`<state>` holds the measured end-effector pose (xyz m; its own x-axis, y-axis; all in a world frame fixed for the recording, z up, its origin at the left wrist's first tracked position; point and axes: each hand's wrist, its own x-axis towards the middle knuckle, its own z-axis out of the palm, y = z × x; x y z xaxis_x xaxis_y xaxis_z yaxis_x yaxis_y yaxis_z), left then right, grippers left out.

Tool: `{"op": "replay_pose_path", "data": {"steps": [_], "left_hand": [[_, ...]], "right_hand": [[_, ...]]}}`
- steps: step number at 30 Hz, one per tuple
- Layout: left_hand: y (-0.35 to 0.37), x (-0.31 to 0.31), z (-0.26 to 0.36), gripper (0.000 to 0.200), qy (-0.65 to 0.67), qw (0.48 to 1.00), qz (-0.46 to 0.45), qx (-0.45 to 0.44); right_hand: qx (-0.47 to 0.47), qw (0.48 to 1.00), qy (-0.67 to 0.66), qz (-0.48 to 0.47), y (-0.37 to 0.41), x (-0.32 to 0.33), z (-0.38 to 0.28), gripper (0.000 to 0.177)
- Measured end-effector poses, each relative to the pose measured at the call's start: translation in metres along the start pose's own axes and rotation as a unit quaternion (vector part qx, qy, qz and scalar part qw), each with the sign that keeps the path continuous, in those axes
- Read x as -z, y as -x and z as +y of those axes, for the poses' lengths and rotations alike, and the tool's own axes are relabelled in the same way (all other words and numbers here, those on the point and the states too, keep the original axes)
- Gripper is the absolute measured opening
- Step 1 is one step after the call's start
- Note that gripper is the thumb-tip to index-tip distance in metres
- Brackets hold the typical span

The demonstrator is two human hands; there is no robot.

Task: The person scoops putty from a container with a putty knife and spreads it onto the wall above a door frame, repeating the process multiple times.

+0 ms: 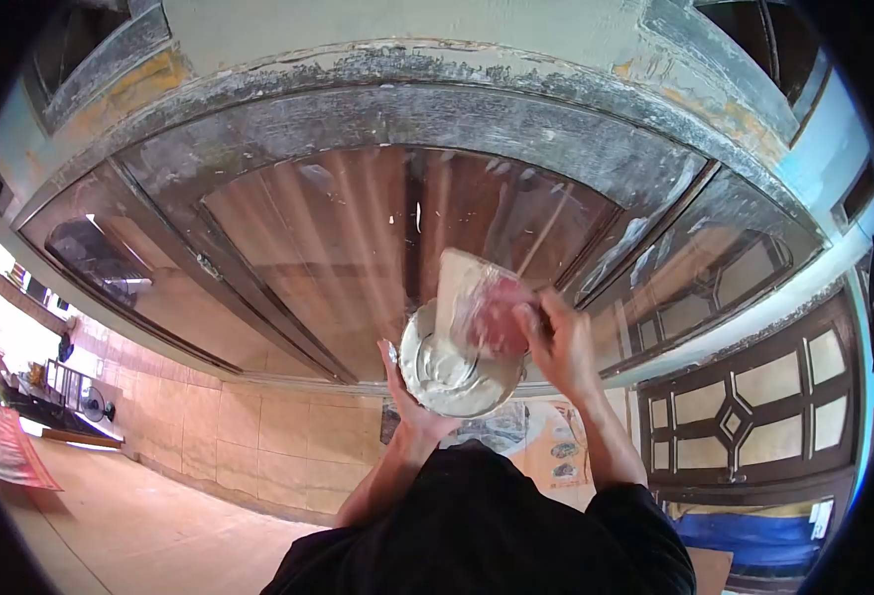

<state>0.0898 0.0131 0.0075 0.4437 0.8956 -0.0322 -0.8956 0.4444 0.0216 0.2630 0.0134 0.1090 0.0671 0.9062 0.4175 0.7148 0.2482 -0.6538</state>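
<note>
A round container (501,387) of wet white putty (442,365) is in front of my chest, held by my left hand (415,405) from its left side and below. The thumb lies along the rim, and the other fingers are hidden beneath. My right hand (566,347) is closed round the edge of a flat red putty spreader (501,322). White putty coats the spreader's left part and smears its face. Its lower edge overlaps the putty in the container in this view, and the spreader is slightly blurred.
Ahead stands a wide arched wooden frame (358,119) with grey-white smears and glossy brown panels (308,228). A dark door with pale panes (735,421) is on the right. Below are a tiled floor (298,426) and a printed sheet (561,446); a fan (95,402) stands far left.
</note>
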Motion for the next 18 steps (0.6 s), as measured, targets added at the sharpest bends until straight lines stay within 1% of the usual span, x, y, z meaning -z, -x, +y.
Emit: {"op": "replay_pose_path", "data": {"steps": [1, 2, 3, 5, 6, 7, 9, 10, 11, 13, 14, 15, 17, 18], "left_hand": [[-0.001, -0.005, 0.001, 0.077, -0.002, 1.000, 0.024, -0.010], [0.000, -0.009, 0.002, 0.076, -0.013, 0.998, 0.046, -0.034], [-0.001, -0.007, 0.004, 0.076, -0.013, 0.998, 0.047, -0.037], [0.001, -0.001, 0.005, 0.075, -0.029, 0.999, 0.028, -0.023], [-0.001, -0.004, 0.002, 0.075, -0.020, 1.000, 0.003, -0.010], [-0.001, -0.004, -0.001, 0.075, -0.020, 1.000, 0.004, -0.008], [-0.004, -0.004, -0.002, 0.076, 0.032, 0.998, -0.058, 0.013], [-0.005, -0.005, -0.002, 0.075, 0.008, 1.000, -0.013, -0.005], [-0.005, -0.004, 0.002, 0.075, 0.007, 1.000, -0.014, -0.007], [-0.002, -0.001, 0.004, 0.073, -0.030, 0.999, 0.024, -0.027], [-0.003, -0.002, 0.003, 0.072, -0.028, 0.999, 0.022, -0.018], [-0.004, -0.003, 0.000, 0.072, -0.027, 0.999, 0.020, -0.014], [-0.006, -0.005, -0.004, 0.072, -0.006, 1.000, 0.031, -0.003], [-0.009, -0.004, -0.005, 0.071, 0.028, 1.000, -0.014, -0.001]], "right_hand": [[0.022, 0.999, -0.019, -0.046, 0.003, 0.000, -0.001, 0.017], [0.026, 0.998, -0.028, -0.040, 0.005, 0.002, 0.003, 0.016], [0.028, 0.998, -0.029, -0.042, 0.002, 0.005, 0.007, 0.016], [-0.043, 0.999, -0.004, 0.016, -0.005, 0.010, 0.013, 0.017], [-0.007, 0.999, 0.002, 0.053, -0.009, 0.004, 0.008, 0.016], [-0.010, 0.999, 0.003, 0.054, -0.007, -0.001, 0.008, 0.016], [0.063, 0.997, -0.014, -0.053, -0.004, -0.009, 0.010, 0.013], [0.016, 0.996, -0.028, -0.085, 0.002, -0.006, 0.007, 0.013], [0.017, 0.996, -0.029, -0.086, 0.000, -0.004, 0.009, 0.013], [-0.025, 0.999, -0.037, 0.018, -0.002, 0.003, 0.016, 0.019], [-0.062, 0.998, -0.008, 0.030, -0.007, 0.003, 0.025, 0.019], [-0.063, 0.998, -0.004, 0.032, -0.007, -0.002, 0.027, 0.019], [0.007, 0.999, -0.025, 0.043, -0.008, -0.016, 0.022, 0.018], [0.036, 0.999, -0.006, -0.010, -0.006, -0.010, 0.011, 0.015]]}}
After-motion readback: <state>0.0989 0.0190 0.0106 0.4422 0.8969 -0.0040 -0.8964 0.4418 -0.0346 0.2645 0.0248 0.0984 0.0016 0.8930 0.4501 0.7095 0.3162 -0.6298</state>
